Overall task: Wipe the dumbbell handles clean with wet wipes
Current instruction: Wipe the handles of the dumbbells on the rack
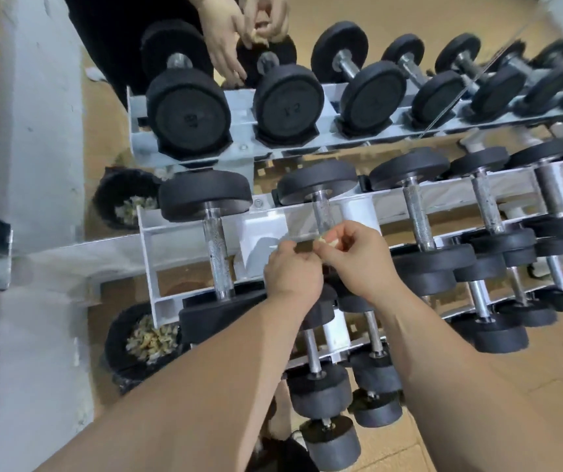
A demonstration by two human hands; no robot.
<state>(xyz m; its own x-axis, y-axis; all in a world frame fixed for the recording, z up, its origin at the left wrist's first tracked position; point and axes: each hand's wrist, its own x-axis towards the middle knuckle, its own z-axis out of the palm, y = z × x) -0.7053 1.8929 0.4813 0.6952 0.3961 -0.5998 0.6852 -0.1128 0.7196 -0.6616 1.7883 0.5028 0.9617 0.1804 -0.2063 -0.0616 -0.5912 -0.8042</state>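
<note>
Black dumbbells with knurled steel handles lie side by side on a white rack (184,240). The leftmost dumbbell's handle (217,253) is bare and in plain sight. My left hand (292,272) and my right hand (361,258) meet over the near end of the second dumbbell's handle (322,214). Between their fingertips they pinch a small pale crumpled wet wipe (328,240). Most of the wipe is hidden by my fingers. A third handle (417,221) lies just to the right of my hands.
A mirror (392,15) behind the rack repeats the dumbbells and my hands. A black bin (116,349) with crumpled scraps stands on the floor at the rack's left end, beside a white pillar (35,369). Smaller dumbbells (320,391) sit on the lower tier.
</note>
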